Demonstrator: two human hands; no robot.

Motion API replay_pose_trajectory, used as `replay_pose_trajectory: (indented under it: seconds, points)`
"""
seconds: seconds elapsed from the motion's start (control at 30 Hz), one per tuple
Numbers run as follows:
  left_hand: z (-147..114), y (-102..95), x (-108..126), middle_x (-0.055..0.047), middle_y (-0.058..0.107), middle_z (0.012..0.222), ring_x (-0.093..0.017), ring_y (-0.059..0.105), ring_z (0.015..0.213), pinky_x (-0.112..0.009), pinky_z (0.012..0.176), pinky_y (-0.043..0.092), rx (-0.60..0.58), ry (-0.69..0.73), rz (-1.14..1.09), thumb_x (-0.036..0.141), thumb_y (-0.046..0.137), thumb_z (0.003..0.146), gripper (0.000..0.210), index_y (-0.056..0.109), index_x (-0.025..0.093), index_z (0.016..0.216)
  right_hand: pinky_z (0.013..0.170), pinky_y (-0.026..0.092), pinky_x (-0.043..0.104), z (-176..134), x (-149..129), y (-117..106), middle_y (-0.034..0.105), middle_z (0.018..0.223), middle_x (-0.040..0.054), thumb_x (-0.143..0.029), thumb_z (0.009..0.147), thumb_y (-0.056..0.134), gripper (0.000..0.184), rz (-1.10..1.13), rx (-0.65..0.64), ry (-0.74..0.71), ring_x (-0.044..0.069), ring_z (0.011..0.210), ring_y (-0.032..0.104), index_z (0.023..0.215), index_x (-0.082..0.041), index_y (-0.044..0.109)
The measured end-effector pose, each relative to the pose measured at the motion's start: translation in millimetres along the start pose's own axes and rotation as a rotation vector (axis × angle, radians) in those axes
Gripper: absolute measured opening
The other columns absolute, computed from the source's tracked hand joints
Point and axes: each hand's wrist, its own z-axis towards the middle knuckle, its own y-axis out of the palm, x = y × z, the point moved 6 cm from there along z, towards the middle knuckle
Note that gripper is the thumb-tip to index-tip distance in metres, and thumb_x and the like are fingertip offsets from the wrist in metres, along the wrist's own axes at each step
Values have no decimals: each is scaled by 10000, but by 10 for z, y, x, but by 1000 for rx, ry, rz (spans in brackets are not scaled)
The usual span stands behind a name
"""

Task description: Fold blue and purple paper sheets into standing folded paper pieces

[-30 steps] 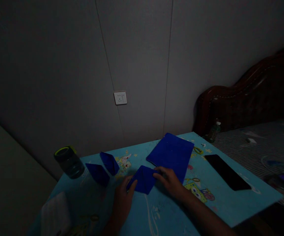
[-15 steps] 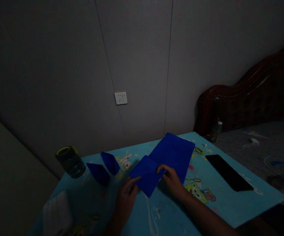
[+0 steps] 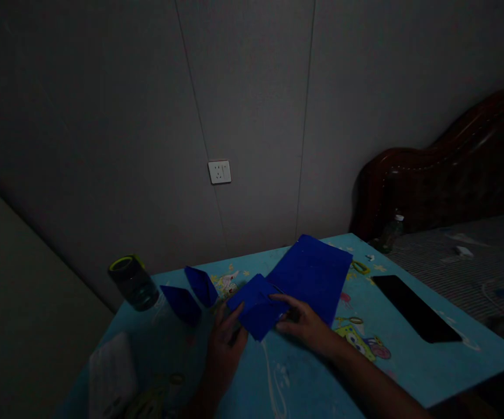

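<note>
A square of folded blue paper (image 3: 258, 305) lies between my hands, its near corner pointing toward me. My left hand (image 3: 227, 337) grips its left corner, with fingers on top and the thumb near the lower edge. At the right corner, my right hand (image 3: 304, 327) has its index finger stretched over the paper and its thumb lower down; whether the thumb is beneath is hard to see. Beyond the square lies a stack of larger blue sheets (image 3: 315, 267), partly overlapped by it. Left of it are two folded blue paper pieces, one near (image 3: 182, 305) and one farther (image 3: 202, 286).
A dark cup with a yellow-green rim (image 3: 133, 282) stands at the table's left edge, above a whitish pack (image 3: 111, 375). A black flat slab (image 3: 415, 308) lies to the right on the blue cartoon-print table (image 3: 322, 384). A bottle (image 3: 392, 234) stands beside the bed.
The paper square now lies flatter, its near edges drawn together. My right index finger has straightened across its right side, and the view has shifted slightly left.
</note>
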Motion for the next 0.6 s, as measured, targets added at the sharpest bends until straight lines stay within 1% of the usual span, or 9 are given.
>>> replay_pose_trajectory:
  seconds: [0.07,0.13,0.17,0.23,0.33,0.4,0.5,0.57,0.6]
  points:
    - [-26,53,-23,-122,435,1517,-354,534,1310,-428,979,554,-55,-3,-39,376,703,797,398,722,248,1173,892,515,424,20,-51,-64,742,1089,90,-436,768,784,563,-61,58,-62,258,965,677,1270,-213,660]
    - [-57,130,-25,-128,394,1538,-354,562,1281,-433,959,570,-131,-8,-97,348,715,792,435,695,242,1213,998,461,479,34,-109,-136,717,1205,115,-474,774,769,505,-118,118,-129,300,1092,651,1204,-214,713]
    - [-72,168,-16,-129,382,1542,-351,578,1264,-440,958,571,-170,-7,-120,333,720,791,459,677,242,1238,1024,441,495,38,-127,-165,707,1236,121,-487,775,765,498,-132,135,-147,311,1125,640,1191,-217,724]
    - [-92,217,19,-129,377,1534,-332,618,1215,-449,962,568,-229,6,-120,301,711,801,505,634,258,1298,1019,448,504,44,-127,-203,709,1238,121,-499,776,763,508,-116,134,-141,313,1122,646,1203,-226,720]
    - [-78,196,86,-116,445,1458,-283,663,1139,-426,927,592,-266,58,10,267,658,832,511,602,303,1339,977,481,469,39,-80,-217,735,1178,109,-506,795,746,516,-36,96,-101,290,1077,663,1224,-220,708]
    - [-35,129,124,-105,525,1351,-267,665,1111,-405,888,611,-259,107,123,254,634,837,465,640,322,1297,938,504,437,31,-36,-185,738,1155,106,-515,789,751,555,7,37,-71,275,1032,673,1249,-209,693]
    - [46,-5,163,-89,632,1133,-264,678,1020,-394,835,620,-180,179,258,250,652,800,333,756,318,1109,863,539,403,16,6,-102,692,1235,104,-508,726,810,661,23,-68,-32,259,962,687,1302,-222,655]
    - [82,-65,174,-77,654,1010,-252,685,932,-367,763,623,-118,199,291,264,663,782,249,792,306,991,878,537,409,10,-23,-61,662,1285,97,-480,691,845,695,-24,-107,-52,273,1008,679,1314,-245,644]
    - [91,-76,174,-72,654,975,-245,684,902,-350,728,619,-98,197,287,277,667,779,222,795,298,959,911,524,422,10,-56,-51,664,1284,94,-469,694,848,676,-62,-109,-78,286,1056,665,1304,-251,652]
